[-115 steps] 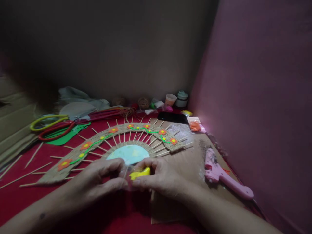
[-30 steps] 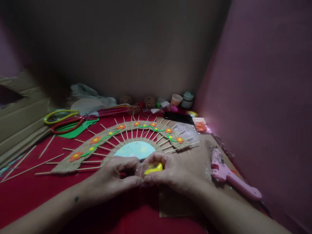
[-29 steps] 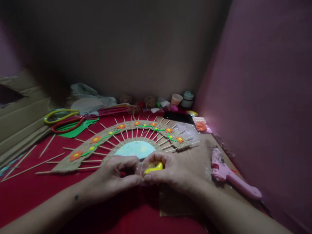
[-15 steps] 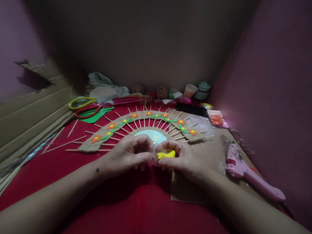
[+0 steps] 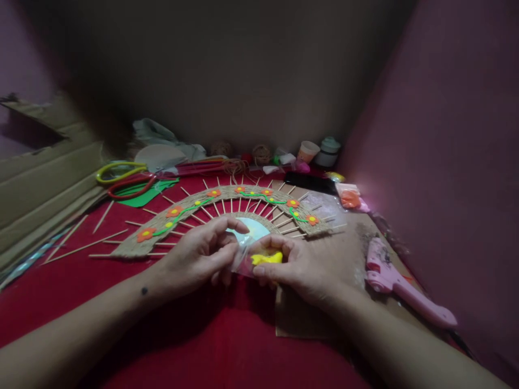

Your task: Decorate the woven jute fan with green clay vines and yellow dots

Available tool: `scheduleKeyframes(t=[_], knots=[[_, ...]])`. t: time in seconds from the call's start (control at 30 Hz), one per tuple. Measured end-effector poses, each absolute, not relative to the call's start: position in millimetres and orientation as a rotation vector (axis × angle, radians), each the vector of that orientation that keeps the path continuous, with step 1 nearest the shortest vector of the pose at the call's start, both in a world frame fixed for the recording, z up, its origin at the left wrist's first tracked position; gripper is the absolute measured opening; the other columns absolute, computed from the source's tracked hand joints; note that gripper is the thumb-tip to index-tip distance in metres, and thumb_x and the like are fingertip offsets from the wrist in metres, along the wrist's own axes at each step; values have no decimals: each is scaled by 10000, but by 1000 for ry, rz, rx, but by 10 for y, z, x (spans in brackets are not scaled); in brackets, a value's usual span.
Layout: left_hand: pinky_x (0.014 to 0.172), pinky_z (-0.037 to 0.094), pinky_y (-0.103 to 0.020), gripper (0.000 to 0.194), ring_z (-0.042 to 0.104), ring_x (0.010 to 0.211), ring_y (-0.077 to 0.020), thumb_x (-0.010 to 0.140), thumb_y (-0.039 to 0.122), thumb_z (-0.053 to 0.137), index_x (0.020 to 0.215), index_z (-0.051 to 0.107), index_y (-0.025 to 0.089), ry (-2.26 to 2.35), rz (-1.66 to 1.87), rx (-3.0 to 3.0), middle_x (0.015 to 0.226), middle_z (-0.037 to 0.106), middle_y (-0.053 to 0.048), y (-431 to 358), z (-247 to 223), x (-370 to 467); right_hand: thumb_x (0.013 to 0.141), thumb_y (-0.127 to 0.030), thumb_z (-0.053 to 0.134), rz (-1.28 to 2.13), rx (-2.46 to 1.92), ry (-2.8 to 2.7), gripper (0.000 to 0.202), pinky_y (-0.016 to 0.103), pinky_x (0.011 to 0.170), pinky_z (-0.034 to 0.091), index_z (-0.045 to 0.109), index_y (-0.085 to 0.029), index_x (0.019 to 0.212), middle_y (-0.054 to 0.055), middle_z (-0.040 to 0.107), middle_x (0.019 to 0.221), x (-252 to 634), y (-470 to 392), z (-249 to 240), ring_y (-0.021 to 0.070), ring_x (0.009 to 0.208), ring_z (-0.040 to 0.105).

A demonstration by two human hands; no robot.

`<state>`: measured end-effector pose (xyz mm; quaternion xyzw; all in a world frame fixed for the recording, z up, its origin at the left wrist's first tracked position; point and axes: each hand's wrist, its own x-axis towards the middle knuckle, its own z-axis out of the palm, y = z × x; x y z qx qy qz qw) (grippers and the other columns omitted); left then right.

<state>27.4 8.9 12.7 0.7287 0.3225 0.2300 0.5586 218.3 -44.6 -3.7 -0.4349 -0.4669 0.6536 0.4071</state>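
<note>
My right hand (image 5: 290, 265) is closed around a small clear plastic bag (image 5: 242, 260) with a soft yellow lump, like modelling clay (image 5: 266, 258), inside it. My left hand (image 5: 205, 251) has its thumb at the bag's left edge, index finger raised apart; its other fingers are partly hidden behind. Just beyond both hands lies a half-round fan of thin sticks and woven twine (image 5: 186, 201). Orange flowers with yellow centres (image 5: 174, 212) and green wavy vines decorate its band. The pale blue half-disc (image 5: 247, 222) at its middle is partly covered by my hands.
A pink glue gun (image 5: 405, 286) rests on cardboard (image 5: 300, 313) at the right. Scissors (image 5: 132, 186) and green sheets (image 5: 141, 199) lie left, near loose sticks (image 5: 85, 247). Twine balls (image 5: 261, 154), a paper cup (image 5: 308, 151) and a lidded jar (image 5: 327, 151) line the back.
My left index finger has lifted away from the thumb, and more of the plastic bag shows between my hands. The whole scene has shifted slightly left in view.
</note>
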Motion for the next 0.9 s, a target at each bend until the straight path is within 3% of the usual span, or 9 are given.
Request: scheduleKeyframes(t=[0.3,0.6,0.9], knots=[[408,375,-164,131,492,444,-66,840,275,523,820,498,148,846,490,1749,547,539,36,93,162,292,590,-333,798,1596,-1161,-1194,366,234,546,384,640,-184,885,-26,593,695,2162,-458,-22,80,557,503],[406,386,-160,148,484,439,-70,837,237,519,952,483,150,858,517,1719,536,541,52,103,254,289,602,-283,782,1599,-1115,-1141,351,227,505,368,631,-184,902,-35,578,641,2169,-424,-140,70,508,483],[401,381,-171,274,522,438,-91,877,363,523,1043,454,155,794,417,1659,583,618,9,152,237,241,566,-285,808,1590,-1091,-1046,399,219,505,384,595,-162,881,-34,592,592,2150,-429,-97,72,496,497]])
